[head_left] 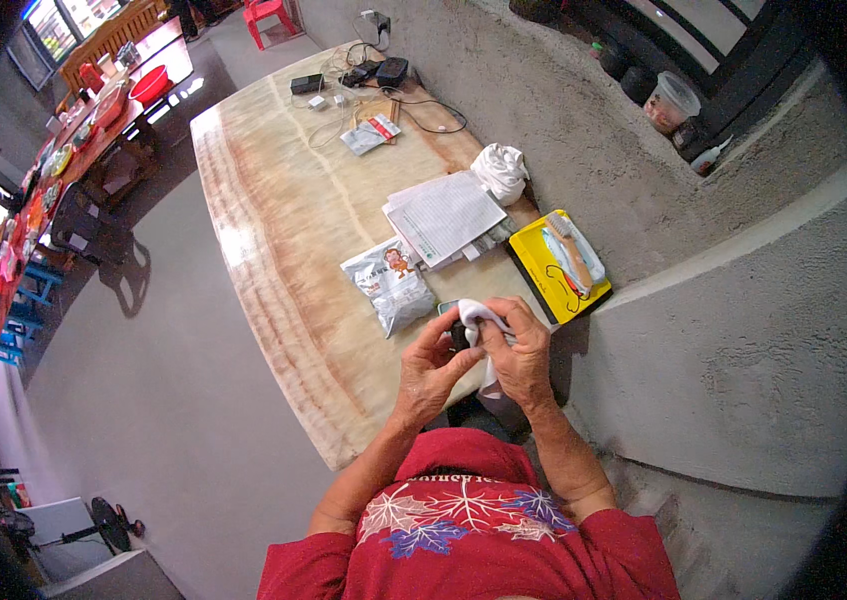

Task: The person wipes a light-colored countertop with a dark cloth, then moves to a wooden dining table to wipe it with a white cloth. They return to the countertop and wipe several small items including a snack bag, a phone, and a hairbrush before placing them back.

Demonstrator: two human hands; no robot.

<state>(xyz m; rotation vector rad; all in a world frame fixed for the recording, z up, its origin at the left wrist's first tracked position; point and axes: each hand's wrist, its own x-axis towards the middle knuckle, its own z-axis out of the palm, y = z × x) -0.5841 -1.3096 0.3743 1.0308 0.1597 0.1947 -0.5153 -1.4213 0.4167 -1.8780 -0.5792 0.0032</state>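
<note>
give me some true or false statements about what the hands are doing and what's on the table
1. The right hand presses a white cloth against a small dark object. True.
2. The left hand rests flat on the table, away from the dark object. False: it is raised and grips that object together with the right hand.
3. A silver snack pouch lies on the marble table just beyond the hands. True.
4. The yellow box sits at the table's far end among the cables. False: it lies near the hands, by the wall.
5. A stack of papers lies between the pouch and a crumpled white bag. True.
</note>
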